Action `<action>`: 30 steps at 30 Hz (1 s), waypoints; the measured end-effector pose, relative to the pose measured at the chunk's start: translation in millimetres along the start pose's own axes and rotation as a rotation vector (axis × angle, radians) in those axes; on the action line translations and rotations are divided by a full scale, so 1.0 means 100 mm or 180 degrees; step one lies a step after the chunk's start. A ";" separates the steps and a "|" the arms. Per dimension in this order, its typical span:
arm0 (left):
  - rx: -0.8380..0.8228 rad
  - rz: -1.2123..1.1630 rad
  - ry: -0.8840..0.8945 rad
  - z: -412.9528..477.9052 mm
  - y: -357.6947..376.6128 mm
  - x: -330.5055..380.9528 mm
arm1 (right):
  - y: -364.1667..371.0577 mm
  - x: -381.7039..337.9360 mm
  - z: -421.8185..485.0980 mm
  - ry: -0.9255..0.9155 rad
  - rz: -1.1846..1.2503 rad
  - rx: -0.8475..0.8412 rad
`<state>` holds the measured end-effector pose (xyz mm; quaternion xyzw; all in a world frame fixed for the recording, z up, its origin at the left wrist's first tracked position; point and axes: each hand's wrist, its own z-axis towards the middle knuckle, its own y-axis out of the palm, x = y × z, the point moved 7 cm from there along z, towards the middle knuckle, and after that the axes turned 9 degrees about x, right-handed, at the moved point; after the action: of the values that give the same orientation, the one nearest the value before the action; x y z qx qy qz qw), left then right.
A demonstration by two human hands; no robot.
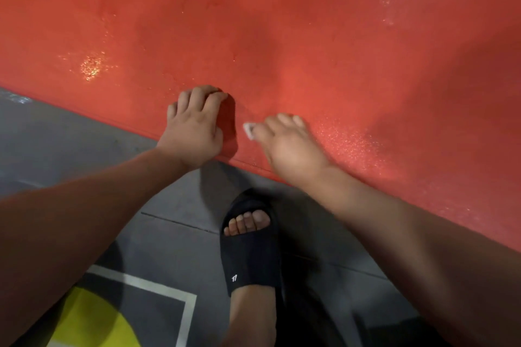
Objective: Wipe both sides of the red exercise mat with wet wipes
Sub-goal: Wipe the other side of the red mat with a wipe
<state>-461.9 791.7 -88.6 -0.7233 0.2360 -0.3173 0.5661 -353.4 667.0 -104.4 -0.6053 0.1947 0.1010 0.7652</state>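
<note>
- Floor (70, 135) at left is grey, with a yellow marking (93, 318) low in the frame.
- Left hand (194, 129) grips a pinched-up fold of the red mat's near edge, fingers curled over it.
- Wet wipe (249, 129): only a white corner shows, on the mat.
- Right hand (290, 144) pinches the wipe, low on the mat just inside the edge.
- Red mat (310, 36) lies flat on the floor. Its near edge runs upper left to lower right, and the long axis probably follows it; both ends are out of view.
- Step tip: keep the edge pinned and wipe in overlapping strokes along it.

bare forearms (84, 205), black slide sandal (249, 248)
</note>
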 end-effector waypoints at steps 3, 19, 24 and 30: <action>-0.0077 -0.0023 0.0161 -0.03 0.06 0.14 | -0.04 0.02 -0.06 0.0614 0.0043 0.0246; -0.0310 0.0097 0.0639 -0.10 0.22 0.73 | -0.48 0.23 -1.39 0.1734 -0.0729 0.0633; -0.0288 0.0123 0.0560 -0.10 0.25 0.75 | -0.30 0.01 -1.14 0.0976 -0.0354 0.0325; -0.0300 0.0137 0.0467 -0.06 0.25 0.76 | -0.78 0.85 -1.38 0.1826 -0.0789 0.0443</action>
<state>-413.3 728.1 -96.8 -0.7187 0.3069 -0.3458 0.5193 -270.2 507.5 -97.6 -0.5744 0.3336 -0.1813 0.7252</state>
